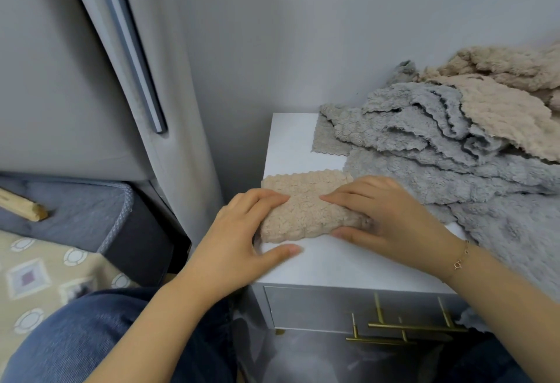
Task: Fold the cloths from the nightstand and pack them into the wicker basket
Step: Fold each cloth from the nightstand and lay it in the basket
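Far left: a patterned bedspread (36, 273) and a grey mattress edge (91, 210), with a wooden stick (21, 205) lying on it. A padded grey headboard (91, 64) rose behind. The person's denim knee (91, 331) filled the lower left.

Centre: a white nightstand (291, 140), its drawer front carrying brass handles (403, 326).

Left hand (239, 240): fingers laid straight across the left end of the beige cloth (306, 204), thumb flat on the bare top just in front of it. Released, pressing rather than gripping.

Beige cloth: folded into a narrow strip at the front left of the nightstand top, long axis running left to right between the two hands, scalloped edge on the far side. Both hands were equally close, one at each end.

Right hand (385, 216): fingers extended over the right end of the strip, thumb in front by its near edge; also released and pressing. A thin bracelet (462, 257) circled the wrist.

Right: a loose pile (454, 146) of grey and beige cloths, unfolded, touching the strip's right end and spilling over the nightstand's right side.

Basket: not in view. Judged: the next fold would bring one end across the long axis to the other.
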`<state>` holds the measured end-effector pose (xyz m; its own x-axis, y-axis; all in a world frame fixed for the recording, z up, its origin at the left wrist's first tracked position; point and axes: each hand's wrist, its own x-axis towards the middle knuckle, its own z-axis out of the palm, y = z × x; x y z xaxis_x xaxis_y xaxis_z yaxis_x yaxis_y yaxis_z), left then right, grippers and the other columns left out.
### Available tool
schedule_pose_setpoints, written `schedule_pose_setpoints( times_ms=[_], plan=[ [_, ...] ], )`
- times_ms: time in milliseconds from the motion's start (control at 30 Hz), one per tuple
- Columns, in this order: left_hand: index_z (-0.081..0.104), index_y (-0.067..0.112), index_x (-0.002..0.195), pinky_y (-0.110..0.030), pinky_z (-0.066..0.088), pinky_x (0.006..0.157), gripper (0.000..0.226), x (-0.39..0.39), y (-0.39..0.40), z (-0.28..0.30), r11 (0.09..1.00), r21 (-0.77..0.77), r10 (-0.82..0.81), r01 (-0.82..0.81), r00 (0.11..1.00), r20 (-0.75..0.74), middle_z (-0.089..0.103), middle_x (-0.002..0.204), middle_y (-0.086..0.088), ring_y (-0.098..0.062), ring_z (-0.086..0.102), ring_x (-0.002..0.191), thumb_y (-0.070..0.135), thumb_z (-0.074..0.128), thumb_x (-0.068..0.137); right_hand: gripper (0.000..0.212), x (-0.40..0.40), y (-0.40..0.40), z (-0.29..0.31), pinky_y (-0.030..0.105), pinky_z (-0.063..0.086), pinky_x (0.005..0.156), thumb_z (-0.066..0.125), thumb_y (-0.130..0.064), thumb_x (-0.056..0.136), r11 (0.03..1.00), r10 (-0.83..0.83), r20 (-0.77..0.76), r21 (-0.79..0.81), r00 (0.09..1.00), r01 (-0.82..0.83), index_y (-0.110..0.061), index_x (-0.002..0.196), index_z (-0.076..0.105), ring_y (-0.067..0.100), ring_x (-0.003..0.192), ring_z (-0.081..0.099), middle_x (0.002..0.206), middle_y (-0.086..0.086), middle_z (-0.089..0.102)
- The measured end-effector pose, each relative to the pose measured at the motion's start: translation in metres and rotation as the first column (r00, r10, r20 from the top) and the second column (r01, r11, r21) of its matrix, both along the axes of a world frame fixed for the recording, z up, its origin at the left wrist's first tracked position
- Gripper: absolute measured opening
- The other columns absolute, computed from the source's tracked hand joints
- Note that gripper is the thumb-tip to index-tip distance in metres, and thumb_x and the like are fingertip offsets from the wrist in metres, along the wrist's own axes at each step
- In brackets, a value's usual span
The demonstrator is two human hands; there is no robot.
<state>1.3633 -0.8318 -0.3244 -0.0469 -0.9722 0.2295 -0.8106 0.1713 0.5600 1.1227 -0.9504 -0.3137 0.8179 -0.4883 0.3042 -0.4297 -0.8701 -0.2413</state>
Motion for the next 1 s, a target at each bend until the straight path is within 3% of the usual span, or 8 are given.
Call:
schedule_pose_setpoints(
  times_ms=[133, 267, 400, 500, 600, 700, 867, 1000],
  plan=[
    [0.050, 0.036, 0.129, -0.031, 0.038, 0.105, 0.063, -0.002, 0.001, 0.003, 1.000, 0.024, -0.004, 0.004, 1.000, -0.028, 0.045, 0.122, 0.029, 0.001, 0.041, 0.119, 0.064, 0.064, 0.074, 0.052, -0.003, -0.003, 0.009, 0.024, 0.035, 0.097, 0.049, -0.063, 0.085, 0.984, -0.008, 0.044, 0.178, 0.999, 0.000, -0.030, 0.122, 0.064, -0.001, 0.104, 0.054, 0.109, -0.019, 0.066],
    [0.058, 0.034, 0.115, -0.029, 0.040, 0.099, 0.050, -0.005, 0.007, 0.009, 1.000, -0.009, -0.002, 0.002, 1.000, -0.029, 0.052, 0.110, 0.026, -0.002, 0.049, 0.110, 0.065, 0.060, 0.076, 0.035, -0.004, -0.003, 0.019, 0.010, 0.042, 0.080, 0.060, -0.060, 0.080, 0.896, -0.038, 0.128, 0.444, 0.991, -0.023, -0.038, 0.106, 0.066, -0.004, 0.095, 0.060, 0.095, -0.022, 0.068],
    [0.068, 0.023, 0.097, -0.015, 0.036, 0.091, 0.043, -0.009, 0.008, 0.011, 0.998, -0.062, 0.021, -0.026, 0.997, -0.072, 0.052, 0.102, 0.018, -0.010, 0.049, 0.105, 0.061, 0.060, 0.078, 0.021, -0.005, 0.002, 0.027, 0.023, 0.049, 0.073, 0.062, -0.048, 0.090, 0.761, -0.101, 0.166, 0.649, 0.981, -0.031, -0.030, 0.095, 0.070, 0.008, 0.084, 0.066, 0.089, -0.014, 0.070],
    [0.068, 0.023, 0.086, -0.012, 0.036, 0.083, 0.044, -0.009, 0.003, 0.013, 0.996, 0.061, 0.083, -0.072, 0.978, -0.189, 0.054, 0.093, 0.013, -0.010, 0.049, 0.100, 0.066, 0.058, 0.076, 0.036, 0.000, 0.002, 0.022, 0.037, 0.051, 0.068, 0.050, -0.058, 0.093, 0.864, -0.130, 0.139, 0.501, 0.982, 0.043, -0.028, 0.098, 0.068, 0.019, 0.078, 0.064, 0.088, -0.011, 0.068],
    [0.059, 0.027, 0.070, -0.016, 0.035, 0.070, 0.043, -0.008, -0.006, 0.016, 0.980, 0.175, 0.137, -0.089, 0.950, -0.281, 0.054, 0.080, 0.012, -0.006, 0.051, 0.084, 0.069, 0.061, 0.077, 0.041, 0.006, -0.003, 0.016, 0.034, 0.046, 0.090, 0.044, -0.053, 0.095, 0.988, -0.064, 0.148, 0.146, 0.987, 0.042, -0.021, 0.110, 0.066, 0.009, 0.102, 0.058, 0.107, -0.013, 0.063],
    [0.059, 0.021, 0.070, -0.028, 0.043, 0.065, 0.048, -0.002, -0.016, 0.021, 0.974, 0.208, 0.142, -0.092, 0.960, -0.241, 0.058, 0.073, 0.004, -0.010, 0.053, 0.073, 0.068, 0.057, 0.081, 0.051, 0.007, -0.002, 0.017, 0.022, 0.031, 0.098, 0.045, -0.060, 0.091, 0.999, -0.027, 0.050, 0.029, 0.998, 0.025, -0.022, 0.121, 0.063, 0.005, 0.109, 0.052, 0.114, -0.011, 0.063],
    [0.058, 0.029, 0.077, -0.022, 0.041, 0.061, 0.030, 0.001, -0.028, 0.030, 0.956, 0.264, 0.183, -0.129, 0.965, -0.188, 0.056, 0.071, 0.008, -0.004, 0.050, 0.062, 0.057, 0.058, 0.085, 0.057, 0.010, -0.008, 0.013, 0.024, 0.036, 0.099, 0.051, -0.066, 0.088, 0.963, -0.076, -0.032, 0.255, 0.997, 0.082, -0.028, 0.131, 0.056, -0.002, 0.109, 0.048, 0.116, -0.018, 0.059],
    [0.064, 0.030, 0.086, -0.027, 0.051, 0.075, 0.035, 0.008, -0.029, 0.034, 0.915, 0.401, 0.133, -0.048, 0.973, -0.189, 0.062, 0.091, 0.006, -0.007, 0.059, 0.080, 0.062, 0.061, 0.074, 0.053, 0.015, -0.013, 0.017, 0.015, 0.036, 0.094, 0.059, -0.060, 0.079, 0.914, -0.098, -0.014, 0.394, 0.995, 0.096, -0.032, 0.125, 0.059, -0.005, 0.108, 0.047, 0.112, -0.021, 0.058]
  ],
)
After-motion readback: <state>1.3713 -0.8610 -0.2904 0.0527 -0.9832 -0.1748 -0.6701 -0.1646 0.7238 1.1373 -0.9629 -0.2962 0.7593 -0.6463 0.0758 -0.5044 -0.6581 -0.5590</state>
